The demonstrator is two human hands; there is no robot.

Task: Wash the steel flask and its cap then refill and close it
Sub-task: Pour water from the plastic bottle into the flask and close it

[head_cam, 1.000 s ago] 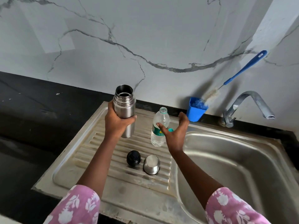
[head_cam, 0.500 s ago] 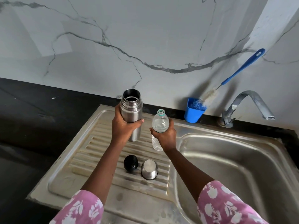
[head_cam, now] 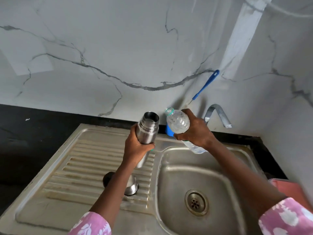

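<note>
- My left hand point(head_cam: 135, 146) is wrapped round the body of the steel flask point(head_cam: 148, 131) with the fingers curled tight. It holds the flask up off the drainboard point(head_cam: 84, 167), uncapped.
- The flask's long axis leans, with its open mouth toward 1 o'clock and its base toward 7.
- My right hand point(head_cam: 196, 131) grips the plastic bottle point(head_cam: 177, 122) round its middle. The neck points to 10 o'clock and the base to 4, over the basin point(head_cam: 220, 175).
- The bottle's open neck sits at 2 o'clock from the flask's mouth, just beside it and not over it. I judge the refill needs that neck brought toward 8 o'clock and tipped further.
- I cannot make out any stream of water.
- The black stopper point(head_cam: 108, 178) and steel cap point(head_cam: 132, 185) lie on the drainboard at 6 o'clock from the flask, partly behind my left forearm. The left hand is the nearer one.
</note>
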